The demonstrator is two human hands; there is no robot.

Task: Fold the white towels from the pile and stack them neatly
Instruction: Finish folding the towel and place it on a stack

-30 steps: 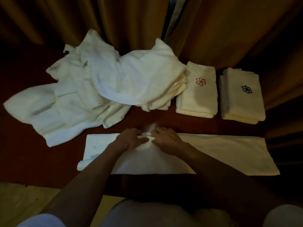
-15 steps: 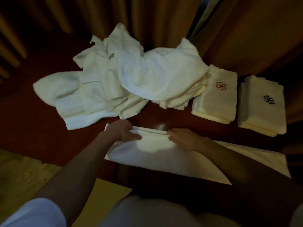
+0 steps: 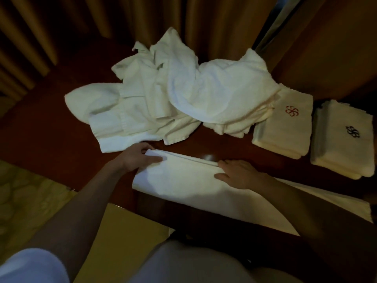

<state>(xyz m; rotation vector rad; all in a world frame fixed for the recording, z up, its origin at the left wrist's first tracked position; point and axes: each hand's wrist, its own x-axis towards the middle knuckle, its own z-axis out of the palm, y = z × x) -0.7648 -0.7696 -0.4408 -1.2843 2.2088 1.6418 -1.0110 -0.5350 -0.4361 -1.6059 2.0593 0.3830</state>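
A long white towel point(image 3: 183, 181), folded into a strip, lies along the near edge of the dark red-brown table point(image 3: 47, 129). My left hand point(image 3: 137, 158) holds its far left corner, fingers over the far edge and thumb on top. My right hand point(image 3: 237, 173) rests flat on the strip near its middle, fingers pointing left along the far edge. Behind them sprawls the pile of unfolded white towels point(image 3: 183, 94). To the right stand two folded stacks, one with a red emblem point(image 3: 283, 131), the other with a dark emblem point(image 3: 342, 148).
Brown curtains point(image 3: 204, 21) hang close behind the table. The table's front edge runs under the strip, with yellow patterned floor point(image 3: 30, 201) below on the left. Bare table surface shows left of the pile.
My hands, together at the middle of the far edge a second ago, have slid apart along it, the left one reaching the left corner. The view has swung left.
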